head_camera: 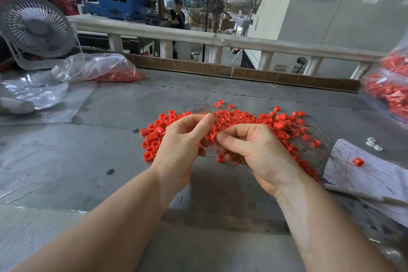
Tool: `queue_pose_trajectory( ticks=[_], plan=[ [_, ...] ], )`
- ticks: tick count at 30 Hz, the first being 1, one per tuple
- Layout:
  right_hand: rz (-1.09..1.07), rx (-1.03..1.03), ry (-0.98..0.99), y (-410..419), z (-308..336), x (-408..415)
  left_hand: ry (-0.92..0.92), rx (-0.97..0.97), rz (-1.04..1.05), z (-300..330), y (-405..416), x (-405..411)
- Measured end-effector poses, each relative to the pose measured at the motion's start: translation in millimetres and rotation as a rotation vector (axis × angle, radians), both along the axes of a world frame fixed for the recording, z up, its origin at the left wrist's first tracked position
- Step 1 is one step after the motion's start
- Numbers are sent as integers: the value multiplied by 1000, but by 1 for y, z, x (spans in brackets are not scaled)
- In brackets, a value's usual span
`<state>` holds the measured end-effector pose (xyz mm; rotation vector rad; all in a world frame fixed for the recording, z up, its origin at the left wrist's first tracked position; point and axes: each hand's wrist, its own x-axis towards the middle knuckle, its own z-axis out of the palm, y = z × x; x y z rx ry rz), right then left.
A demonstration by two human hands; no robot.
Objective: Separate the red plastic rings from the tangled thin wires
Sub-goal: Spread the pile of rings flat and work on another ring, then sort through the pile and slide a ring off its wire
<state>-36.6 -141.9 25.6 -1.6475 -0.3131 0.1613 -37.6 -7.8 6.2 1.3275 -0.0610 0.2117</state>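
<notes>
A heap of small red plastic rings lies on the grey table, threaded through with thin tangled wires. A looser group of rings sits at the heap's left side. My left hand pinches wires between thumb and forefinger above the heap. My right hand is curled round a bundle of the wires with rings on them, its fingertips meeting the left hand's. One ring shows below my fingers.
Clear bags of red rings lie at back left and at the right edge. A white fan stands at back left. Papers with one red ring lie to the right. A cardboard strip edges the table's far side.
</notes>
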Motion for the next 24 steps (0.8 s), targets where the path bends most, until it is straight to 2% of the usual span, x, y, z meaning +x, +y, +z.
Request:
queue_pose_trajectory(
  ticks=[4, 9, 17, 21, 24],
  plan=[
    [-6, 70, 51, -5, 2, 3, 107, -118, 100, 0, 5, 5],
    [-52, 190, 104, -13, 4, 8, 122, -230, 160, -1, 8, 8],
    [-659, 67, -222, -31, -7, 31, 117, -162, 54, -6, 5, 9],
    [-1044, -71, -426, -51, -8, 38, 131, -32, 86, -9, 5, 10],
    [-1167, -178, -465, -60, -10, 38, 126, 70, 98, -11, 5, 10]
  ],
)
